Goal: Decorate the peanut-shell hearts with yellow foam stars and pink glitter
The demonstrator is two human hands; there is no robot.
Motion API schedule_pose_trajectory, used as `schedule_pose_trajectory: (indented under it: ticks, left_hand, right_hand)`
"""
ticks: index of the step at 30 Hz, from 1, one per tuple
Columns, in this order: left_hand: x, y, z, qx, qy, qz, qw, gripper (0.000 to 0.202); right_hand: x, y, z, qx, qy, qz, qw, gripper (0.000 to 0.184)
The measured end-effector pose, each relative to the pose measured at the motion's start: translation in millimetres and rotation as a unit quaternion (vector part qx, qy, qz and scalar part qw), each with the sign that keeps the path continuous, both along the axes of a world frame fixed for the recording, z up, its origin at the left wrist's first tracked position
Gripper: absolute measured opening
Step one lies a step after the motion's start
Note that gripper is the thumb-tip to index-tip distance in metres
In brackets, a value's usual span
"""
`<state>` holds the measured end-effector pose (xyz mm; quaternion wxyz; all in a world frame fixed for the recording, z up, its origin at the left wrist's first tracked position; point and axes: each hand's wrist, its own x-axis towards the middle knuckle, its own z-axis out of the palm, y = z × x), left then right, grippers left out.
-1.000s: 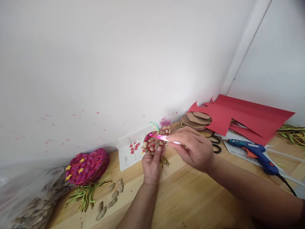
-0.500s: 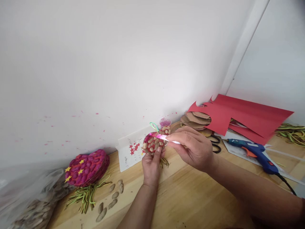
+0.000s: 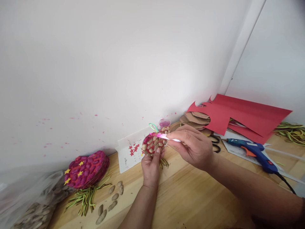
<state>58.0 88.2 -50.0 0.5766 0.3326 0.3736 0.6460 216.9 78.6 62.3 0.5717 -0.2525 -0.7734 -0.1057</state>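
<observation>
Left hand (image 3: 150, 163) curls round craft piece (image 3: 152, 144), lower edge; right hand (image 3: 193, 147), alongside, pinches brush (image 3: 162, 136), pink tip at peanuts (image 3: 156, 147). Painting, apparently; next likely calls for: bare peanuts above left hand.

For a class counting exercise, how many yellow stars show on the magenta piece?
4: the upper-left star and lower-left star at the left edge of the magenta piece, the upper-right star and lower-right star farther in. More may be hidden on its underside.
</observation>
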Motion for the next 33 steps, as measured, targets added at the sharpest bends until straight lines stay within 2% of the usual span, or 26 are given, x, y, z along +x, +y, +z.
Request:
schedule_pose_trajectory:
  ticks: [11,20,33]
  left_hand:
    - [0.3,0.2,-0.7,0.002,-0.003,-0.001,1.0,0.039]
    - [0.5,-1.7,5.8,-0.005,-0.006,0.004,1.0,0.042]
    - [-2.0,-2.1,3.5,-0.017,-0.011,-0.001,1.0,0.045]
  right_hand:
    - [-0.2,-2.3,2.4,-0.013,0.007,0.016,1.0,0.024]
    - [1.2,-1.4,4.0,-0.012,0.016,0.004,1.0,0.023]
    - [1.0,-1.5,1.8,-0.021,0.024,0.01,0.999,0.024]
